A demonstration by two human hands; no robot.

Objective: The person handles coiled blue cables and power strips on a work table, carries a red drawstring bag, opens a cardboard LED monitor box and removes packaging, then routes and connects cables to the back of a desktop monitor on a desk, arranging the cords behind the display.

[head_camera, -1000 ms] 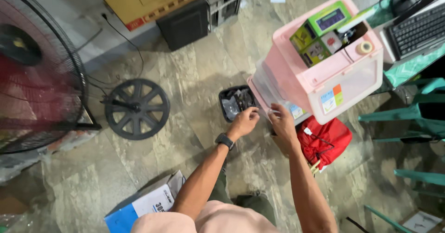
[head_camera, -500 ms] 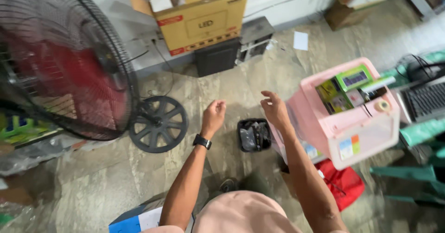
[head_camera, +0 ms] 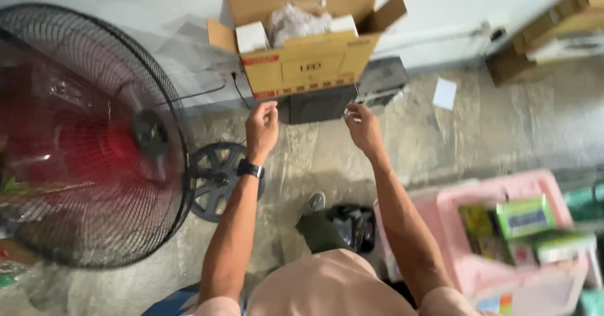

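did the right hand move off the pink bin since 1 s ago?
Yes. The right hand left the pink bin and is now raised near the open cardboard box.

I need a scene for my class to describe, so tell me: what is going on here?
A person stands on a concrete floor with both arms stretched forward. The left hand and right hand are raised, apart, in front of an open cardboard box by the wall. Whether the fingers pinch anything is too blurred to tell. A large fan stands to the left, a pink bin of small boxes to the right, and a black bag lies near the feet.
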